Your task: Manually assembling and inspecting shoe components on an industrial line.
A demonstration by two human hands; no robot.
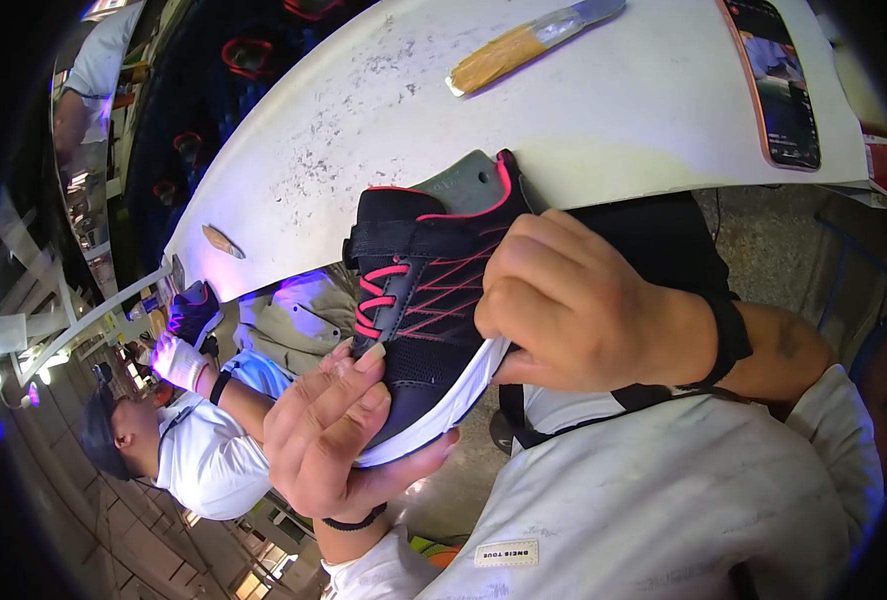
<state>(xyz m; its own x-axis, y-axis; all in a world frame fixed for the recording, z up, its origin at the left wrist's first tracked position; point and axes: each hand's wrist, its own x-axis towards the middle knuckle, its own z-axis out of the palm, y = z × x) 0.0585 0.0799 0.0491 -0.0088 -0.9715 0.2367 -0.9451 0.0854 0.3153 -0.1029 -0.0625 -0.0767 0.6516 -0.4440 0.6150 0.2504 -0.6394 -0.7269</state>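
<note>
A black sneaker (433,290) with pink laces, pink stitching and a white sole is held up in front of the table edge. A grey last (463,185) with a round hole shows in its collar. My left hand (328,430) grips the toe end, fingertips on the upper by the lowest laces and thumb under the sole. My right hand (583,310) is closed on the shoe's right side, its curled fingers against the upper and its thumb near the edge of the white sole. The underside of the sole is mostly hidden.
Beyond the shoe, a white table (583,130) with dark specks bears a flat glue brush (508,60), a phone (778,85) with a lit screen and a small brown scrap (222,241). At left, a co-worker (203,445) holds another dark shoe (193,312) in a gloved hand.
</note>
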